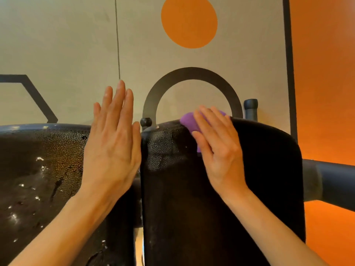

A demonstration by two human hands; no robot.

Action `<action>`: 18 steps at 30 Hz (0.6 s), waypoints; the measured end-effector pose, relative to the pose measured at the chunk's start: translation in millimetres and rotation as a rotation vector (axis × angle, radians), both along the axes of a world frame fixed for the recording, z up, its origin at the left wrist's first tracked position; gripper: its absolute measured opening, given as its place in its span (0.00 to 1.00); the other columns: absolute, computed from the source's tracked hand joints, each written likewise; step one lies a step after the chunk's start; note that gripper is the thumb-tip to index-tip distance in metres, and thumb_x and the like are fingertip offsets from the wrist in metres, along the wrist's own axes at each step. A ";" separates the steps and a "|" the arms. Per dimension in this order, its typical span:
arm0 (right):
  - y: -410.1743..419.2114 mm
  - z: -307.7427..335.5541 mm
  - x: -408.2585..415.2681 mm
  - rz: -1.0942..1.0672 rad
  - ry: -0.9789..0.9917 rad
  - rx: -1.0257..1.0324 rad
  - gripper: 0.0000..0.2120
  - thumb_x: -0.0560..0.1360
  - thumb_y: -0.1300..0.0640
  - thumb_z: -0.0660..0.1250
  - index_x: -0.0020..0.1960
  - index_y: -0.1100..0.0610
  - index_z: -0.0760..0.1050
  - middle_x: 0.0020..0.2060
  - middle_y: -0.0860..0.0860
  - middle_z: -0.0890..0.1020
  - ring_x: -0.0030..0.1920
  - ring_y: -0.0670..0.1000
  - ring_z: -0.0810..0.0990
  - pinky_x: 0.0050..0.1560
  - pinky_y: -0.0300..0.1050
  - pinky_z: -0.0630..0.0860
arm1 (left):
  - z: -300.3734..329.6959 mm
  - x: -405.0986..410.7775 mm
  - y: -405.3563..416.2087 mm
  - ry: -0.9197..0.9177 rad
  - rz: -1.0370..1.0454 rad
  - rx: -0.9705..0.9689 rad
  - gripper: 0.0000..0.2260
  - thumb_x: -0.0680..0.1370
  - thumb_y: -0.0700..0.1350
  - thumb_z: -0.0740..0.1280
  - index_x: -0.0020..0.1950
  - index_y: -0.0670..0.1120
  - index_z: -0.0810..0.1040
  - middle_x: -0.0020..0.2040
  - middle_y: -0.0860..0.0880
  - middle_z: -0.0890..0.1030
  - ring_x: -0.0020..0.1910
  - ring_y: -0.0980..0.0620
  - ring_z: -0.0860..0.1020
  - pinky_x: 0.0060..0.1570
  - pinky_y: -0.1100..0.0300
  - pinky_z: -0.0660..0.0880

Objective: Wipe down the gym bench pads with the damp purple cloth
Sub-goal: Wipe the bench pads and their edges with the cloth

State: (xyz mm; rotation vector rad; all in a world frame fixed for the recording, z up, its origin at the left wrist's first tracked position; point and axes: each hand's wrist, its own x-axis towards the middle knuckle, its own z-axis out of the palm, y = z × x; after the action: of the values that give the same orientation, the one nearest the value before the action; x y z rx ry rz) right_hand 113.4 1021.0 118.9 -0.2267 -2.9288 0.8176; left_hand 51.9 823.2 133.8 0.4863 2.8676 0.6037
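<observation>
Slippage is the main risk: the right hand (217,148) presses the purple cloth (189,122) with flat, straight fingers at the top edge of the right pad (259,169), so it could slide off over the back. The cloth's long axis runs diagonally, upper right to lower left. The left hand (113,144) is open, flat against the wet left pad (42,169).

— What is showing of the purple cloth (189,122)?

— It is lying bunched at the top edge of the right pad (259,169), mostly hidden, so its full shape is hard to tell.

— And the pads?

— Both are standing upright, black and pebbled. The left pad (42,169) is glistening with wet spots and showing worn patches.
</observation>
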 end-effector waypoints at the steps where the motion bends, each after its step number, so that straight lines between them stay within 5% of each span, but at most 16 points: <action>1: 19.0 -2.5 7.3 -0.129 -0.014 -0.015 0.20 0.81 0.54 0.58 0.70 0.59 0.68 0.70 0.53 0.70 0.73 0.51 0.64 0.75 0.54 0.58 | -0.3 -2.3 -8.2 0.004 -0.006 -0.036 0.25 0.84 0.49 0.47 0.80 0.40 0.53 0.81 0.44 0.51 0.81 0.48 0.46 0.79 0.55 0.40; 4: 16.3 -3.3 18.9 -0.512 0.025 -0.074 0.19 0.81 0.57 0.57 0.72 0.58 0.66 0.73 0.52 0.66 0.76 0.52 0.59 0.74 0.59 0.57 | -3.1 -5.0 -22.3 -0.008 -0.012 -0.114 0.25 0.84 0.50 0.47 0.79 0.40 0.54 0.81 0.43 0.53 0.81 0.47 0.47 0.78 0.57 0.38; 6: -39.9 -4.6 12.7 -0.434 0.036 -0.061 0.20 0.80 0.60 0.58 0.72 0.58 0.64 0.74 0.54 0.64 0.76 0.55 0.56 0.75 0.61 0.55 | -5.3 -5.2 -23.2 -0.004 -0.027 -0.157 0.25 0.84 0.51 0.47 0.79 0.40 0.55 0.80 0.43 0.54 0.81 0.47 0.48 0.78 0.55 0.39; 8: -86.2 -3.9 12.1 -0.133 0.036 -0.038 0.22 0.79 0.61 0.60 0.73 0.58 0.62 0.74 0.55 0.62 0.77 0.57 0.55 0.76 0.58 0.52 | -6.9 -4.7 -21.9 0.001 -0.040 -0.191 0.25 0.84 0.51 0.47 0.79 0.40 0.57 0.80 0.42 0.56 0.80 0.46 0.49 0.79 0.53 0.42; 11: -53.6 -6.6 13.0 0.144 0.033 0.110 0.21 0.80 0.59 0.59 0.72 0.58 0.62 0.73 0.56 0.64 0.76 0.57 0.58 0.76 0.56 0.54 | -7.1 -5.2 -21.2 0.000 -0.038 -0.200 0.25 0.84 0.50 0.47 0.78 0.39 0.59 0.79 0.41 0.58 0.80 0.45 0.52 0.79 0.49 0.45; 15: 6.9 -1.3 13.2 -0.353 -0.019 0.020 0.19 0.82 0.58 0.56 0.73 0.57 0.65 0.73 0.52 0.66 0.76 0.51 0.58 0.75 0.59 0.56 | -8.3 -7.2 -19.5 0.017 -0.038 -0.208 0.25 0.83 0.49 0.48 0.76 0.37 0.63 0.77 0.39 0.62 0.79 0.42 0.56 0.78 0.48 0.46; 18: -53.1 2.2 -6.4 -0.262 -0.030 0.085 0.17 0.81 0.57 0.57 0.69 0.57 0.70 0.69 0.53 0.71 0.74 0.53 0.63 0.74 0.58 0.59 | -8.6 -8.6 -18.0 0.028 -0.030 -0.224 0.24 0.83 0.47 0.49 0.75 0.36 0.65 0.76 0.38 0.64 0.78 0.41 0.58 0.77 0.49 0.46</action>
State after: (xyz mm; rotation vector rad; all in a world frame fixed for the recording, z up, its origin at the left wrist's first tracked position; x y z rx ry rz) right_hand 107.0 967.9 121.2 -0.6041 -2.8669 0.6545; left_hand 43.3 805.2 125.2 0.5033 2.9006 0.2669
